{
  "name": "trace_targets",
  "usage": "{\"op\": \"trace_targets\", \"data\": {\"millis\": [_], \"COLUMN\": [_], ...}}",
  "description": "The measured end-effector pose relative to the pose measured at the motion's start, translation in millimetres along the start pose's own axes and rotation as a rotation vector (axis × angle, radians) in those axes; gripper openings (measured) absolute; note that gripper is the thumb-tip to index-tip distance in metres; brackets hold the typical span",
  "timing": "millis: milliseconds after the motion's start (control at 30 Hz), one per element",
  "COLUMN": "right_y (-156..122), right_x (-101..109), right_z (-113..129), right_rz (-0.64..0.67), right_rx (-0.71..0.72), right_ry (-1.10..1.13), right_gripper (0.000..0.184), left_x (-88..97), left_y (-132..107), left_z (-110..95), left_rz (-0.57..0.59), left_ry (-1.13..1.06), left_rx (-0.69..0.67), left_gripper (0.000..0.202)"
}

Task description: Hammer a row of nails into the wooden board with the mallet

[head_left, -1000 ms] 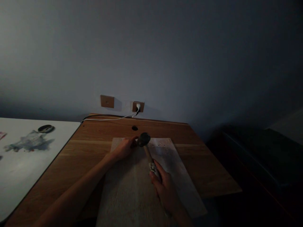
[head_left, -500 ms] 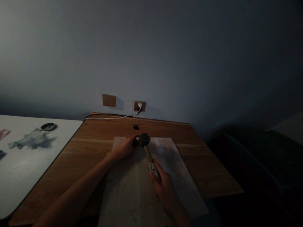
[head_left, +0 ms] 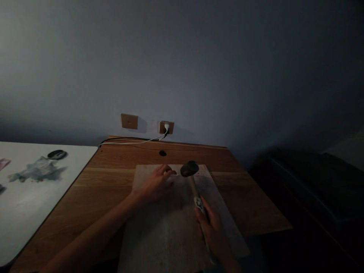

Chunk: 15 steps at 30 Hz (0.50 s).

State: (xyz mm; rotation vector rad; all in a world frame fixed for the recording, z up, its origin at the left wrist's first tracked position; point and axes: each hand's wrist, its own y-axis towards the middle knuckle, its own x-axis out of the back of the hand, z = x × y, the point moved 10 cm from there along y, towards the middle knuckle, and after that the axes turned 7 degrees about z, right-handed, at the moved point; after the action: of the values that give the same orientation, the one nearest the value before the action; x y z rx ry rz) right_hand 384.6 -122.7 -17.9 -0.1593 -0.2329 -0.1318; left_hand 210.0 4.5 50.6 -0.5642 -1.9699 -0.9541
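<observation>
My right hand (head_left: 212, 227) is wrapped round the wooden handle of a hammer (head_left: 191, 175), whose dark head hangs over the far end of a pale board (head_left: 159, 235) lying on the wooden desk (head_left: 113, 170). My left hand (head_left: 157, 184) rests on the board just left of the hammer head, fingertips pinched together near a small pale thing that I cannot make out in the dim light.
A white table (head_left: 31, 201) with a dark lid and a crumpled pale object adjoins the desk on the left. A wall switch (head_left: 129, 121) and a socket with a white plug and cable (head_left: 166, 127) sit behind the desk. Dark furniture (head_left: 313, 189) stands to the right.
The hammer and my right hand have moved to the right, away from my left hand. My left hand has shifted slightly right and nearer along the board.
</observation>
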Motion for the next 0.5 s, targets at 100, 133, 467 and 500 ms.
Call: {"op": "trace_targets", "data": {"millis": [100,133,467,500], "right_y": [-1,-1,0,0], "right_x": [14,18,19,18], "right_z": [-12,-16,-21,-21], "right_rz": [-0.037,-0.05,-0.04,-0.028], "right_rx": [-0.014,-0.025,-0.052,-0.051], "right_ry": [-0.017,-0.02,-0.004,-0.002], "right_gripper": [0.075,0.077,0.075,0.074], "left_x": [-25.1,-31.5,-42.6,-41.1], "left_y": [-10,-15,-31,-30], "left_z": [-72,-88,-112,-108], "left_rz": [0.249,0.286,0.225,0.241], "left_ry": [0.161,0.231,0.376,0.338], "left_rx": [-0.383,-0.459,-0.546,-0.526], "left_gripper": [0.022,0.018,0.024,0.025]}}
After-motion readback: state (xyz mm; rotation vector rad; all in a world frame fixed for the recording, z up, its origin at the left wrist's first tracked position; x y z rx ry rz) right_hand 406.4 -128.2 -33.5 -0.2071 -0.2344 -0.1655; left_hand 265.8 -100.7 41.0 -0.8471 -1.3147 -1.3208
